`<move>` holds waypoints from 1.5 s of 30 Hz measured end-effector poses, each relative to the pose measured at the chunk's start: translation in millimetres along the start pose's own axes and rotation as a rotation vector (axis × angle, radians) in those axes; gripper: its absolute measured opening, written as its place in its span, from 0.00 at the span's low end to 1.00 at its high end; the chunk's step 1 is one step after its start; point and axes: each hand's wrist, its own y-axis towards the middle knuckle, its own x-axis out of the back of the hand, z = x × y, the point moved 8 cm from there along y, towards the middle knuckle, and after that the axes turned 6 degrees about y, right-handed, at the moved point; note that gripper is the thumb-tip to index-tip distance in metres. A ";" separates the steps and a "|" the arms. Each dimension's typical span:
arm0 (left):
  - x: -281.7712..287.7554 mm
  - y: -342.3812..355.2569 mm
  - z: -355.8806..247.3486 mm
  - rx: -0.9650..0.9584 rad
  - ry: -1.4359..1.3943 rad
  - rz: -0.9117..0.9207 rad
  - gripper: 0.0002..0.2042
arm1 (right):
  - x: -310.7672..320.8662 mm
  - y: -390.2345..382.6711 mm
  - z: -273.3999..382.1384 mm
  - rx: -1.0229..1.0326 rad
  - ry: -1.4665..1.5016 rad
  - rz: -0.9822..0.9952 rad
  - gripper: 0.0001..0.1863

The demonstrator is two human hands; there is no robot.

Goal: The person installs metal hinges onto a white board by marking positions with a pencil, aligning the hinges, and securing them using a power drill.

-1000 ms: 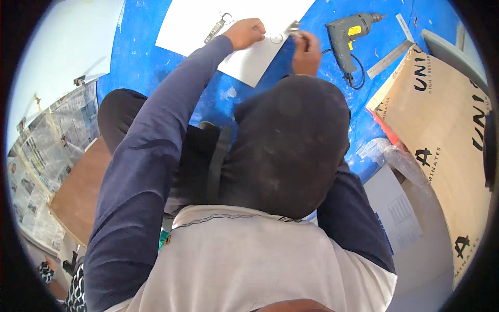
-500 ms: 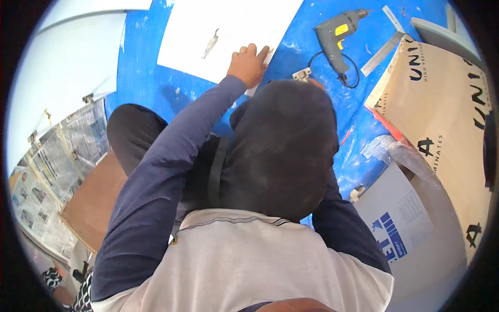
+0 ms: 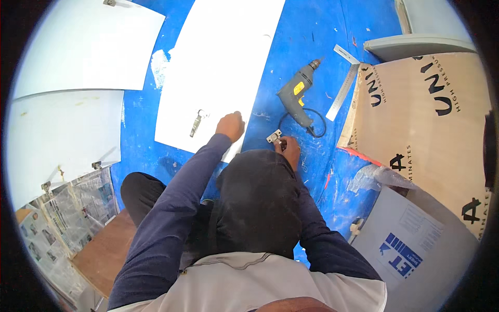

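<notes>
On a white board (image 3: pixel 208 57), my left hand (image 3: pixel 230 126) rests near the lower right edge, its fingers bent together; anything beneath them is hidden. A metal hinge (image 3: pixel 196 124) lies on that board, left of my hand. My right hand (image 3: pixel 287 151) grips another metal hinge (image 3: pixel 273 136) just off the board's right edge, partly behind my dark-clad knee (image 3: pixel 259 200). Above it, a grey drill (image 3: pixel 296 93) with a yellow label lies on the blue work surface (image 3: pixel 275 57), its black cord looped.
Pale panels with hinges (image 3: pixel 70 135) lie at left over newspaper (image 3: pixel 67 223) and brown board (image 3: pixel 101 244). At right are metal rulers (image 3: pixel 340 91), beige printed wrapped sheets (image 3: pixel 416 119), crumpled plastic (image 3: pixel 364 179) and a grey printed sheet (image 3: pixel 400 229). More pale panels (image 3: pixel 426 21) stand beyond them.
My right hand has brought the hinge off the board toward me. My left hand has shifted on the board, its spread fingers now drawn in. The whole view has also shifted.
</notes>
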 end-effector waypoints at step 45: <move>-20.7 32.4 7.6 0.218 0.149 0.126 0.18 | -7.6 11.8 -15.1 0.040 -0.046 0.058 0.16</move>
